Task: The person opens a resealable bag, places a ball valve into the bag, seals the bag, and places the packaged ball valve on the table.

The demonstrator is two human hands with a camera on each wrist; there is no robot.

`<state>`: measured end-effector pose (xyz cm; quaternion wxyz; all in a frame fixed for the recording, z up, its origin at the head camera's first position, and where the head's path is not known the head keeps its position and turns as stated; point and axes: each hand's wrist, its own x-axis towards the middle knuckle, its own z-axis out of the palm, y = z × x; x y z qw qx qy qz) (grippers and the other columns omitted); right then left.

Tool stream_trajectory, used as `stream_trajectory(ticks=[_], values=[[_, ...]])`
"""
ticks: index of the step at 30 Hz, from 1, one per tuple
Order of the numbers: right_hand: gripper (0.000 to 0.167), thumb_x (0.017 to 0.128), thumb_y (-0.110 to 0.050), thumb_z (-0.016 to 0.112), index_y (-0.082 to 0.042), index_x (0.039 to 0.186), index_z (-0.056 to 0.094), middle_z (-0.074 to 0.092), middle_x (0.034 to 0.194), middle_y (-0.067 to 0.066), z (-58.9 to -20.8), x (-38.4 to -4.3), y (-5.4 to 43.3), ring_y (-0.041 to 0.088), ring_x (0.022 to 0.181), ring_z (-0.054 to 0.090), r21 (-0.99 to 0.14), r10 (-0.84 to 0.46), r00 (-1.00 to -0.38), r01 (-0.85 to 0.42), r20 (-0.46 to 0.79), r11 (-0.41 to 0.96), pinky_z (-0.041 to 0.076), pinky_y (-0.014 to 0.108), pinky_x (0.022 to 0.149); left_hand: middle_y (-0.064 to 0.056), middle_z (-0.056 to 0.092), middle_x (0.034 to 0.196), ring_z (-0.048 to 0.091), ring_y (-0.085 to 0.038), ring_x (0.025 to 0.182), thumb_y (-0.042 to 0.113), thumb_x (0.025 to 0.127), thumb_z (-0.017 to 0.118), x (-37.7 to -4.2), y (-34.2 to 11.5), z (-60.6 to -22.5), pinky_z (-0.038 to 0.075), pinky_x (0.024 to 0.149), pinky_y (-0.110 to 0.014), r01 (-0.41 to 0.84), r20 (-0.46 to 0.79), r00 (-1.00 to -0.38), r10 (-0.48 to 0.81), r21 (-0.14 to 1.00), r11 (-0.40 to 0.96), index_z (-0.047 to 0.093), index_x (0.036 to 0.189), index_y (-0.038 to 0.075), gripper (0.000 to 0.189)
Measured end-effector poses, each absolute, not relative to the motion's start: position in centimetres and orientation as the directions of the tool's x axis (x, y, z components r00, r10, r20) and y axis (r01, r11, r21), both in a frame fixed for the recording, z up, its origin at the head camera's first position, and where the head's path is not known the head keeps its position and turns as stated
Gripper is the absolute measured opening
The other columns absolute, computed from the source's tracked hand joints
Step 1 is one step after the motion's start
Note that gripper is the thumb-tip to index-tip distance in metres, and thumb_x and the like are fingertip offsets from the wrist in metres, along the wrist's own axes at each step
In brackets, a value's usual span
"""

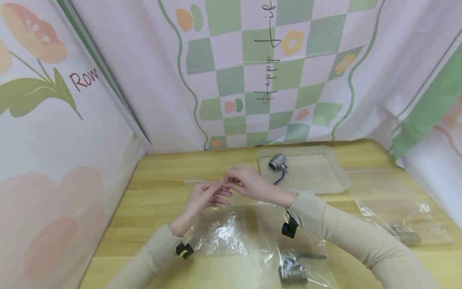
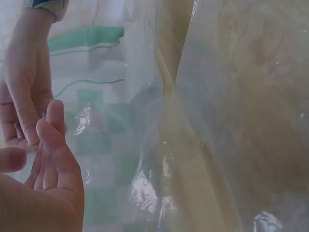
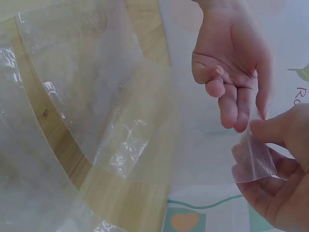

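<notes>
A clear zip bag hangs or lies below both hands, its upper edge up at the fingers. My right hand pinches a corner of this bag between thumb and fingers; in the right wrist view the ribbed zip strip runs through that hand. Close against it, my left hand has its thumb and forefinger at the same edge, the other fingers loosely extended. The left wrist view has the left hand facing the right hand. Fingers partly hide the bag's edge.
A translucent tray at the back holds a metal ball valve with a blue lever. Another lever valve lies inside a clear bag at the front. On the right, a further bag contains a metal fitting.
</notes>
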<state>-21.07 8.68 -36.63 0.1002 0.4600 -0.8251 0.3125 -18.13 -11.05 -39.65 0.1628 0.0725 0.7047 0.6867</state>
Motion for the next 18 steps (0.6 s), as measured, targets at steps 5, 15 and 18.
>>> stream_trajectory(ticks=[5, 15, 18], values=[[0.008, 0.089, 0.002, 0.066, -0.005, 0.093, 0.066, 0.073, 0.091, 0.008, -36.68, -21.02, 8.59, 0.016, 0.082, 0.071, -0.471, -0.704, -0.566, -0.805, 0.429, 0.36, 0.057, 0.011, 0.075, -0.017, 0.075, 0.107, 0.075, -0.013, 0.073, 0.03, 0.099, 0.059, -18.07, -11.12, -39.66, 0.064, 0.075, -0.028, -0.185, -0.174, -0.927, 0.331, 0.983, -0.003, 0.063, 0.121, -0.007, 0.043], [0.005, 0.091, -0.002, 0.067, -0.006, 0.091, 0.069, 0.075, 0.09, 0.008, -36.69, -21.22, 8.6, 0.018, 0.082, 0.074, -0.552, -0.691, -0.622, -0.744, 0.368, 0.377, 0.06, 0.015, 0.074, -0.019, 0.074, 0.111, 0.075, -0.01, 0.075, 0.027, 0.097, 0.063, -18.16, -11.08, -40.19, 0.064, 0.082, -0.038, -0.104, -0.122, -0.937, 0.327, 0.992, 0.072, 0.063, 0.123, -0.006, 0.042], [0.005, 0.091, -0.003, 0.067, -0.006, 0.093, 0.07, 0.076, 0.091, 0.008, -36.74, -21.36, 8.69, 0.017, 0.082, 0.074, -0.587, -0.69, -0.64, -0.716, 0.338, 0.377, 0.061, 0.018, 0.074, -0.021, 0.072, 0.114, 0.075, -0.01, 0.076, 0.026, 0.098, 0.062, -18.11, -11.17, -40.36, 0.063, 0.085, -0.042, -0.079, -0.105, -0.938, 0.331, 0.993, 0.09, 0.063, 0.123, -0.004, 0.039]])
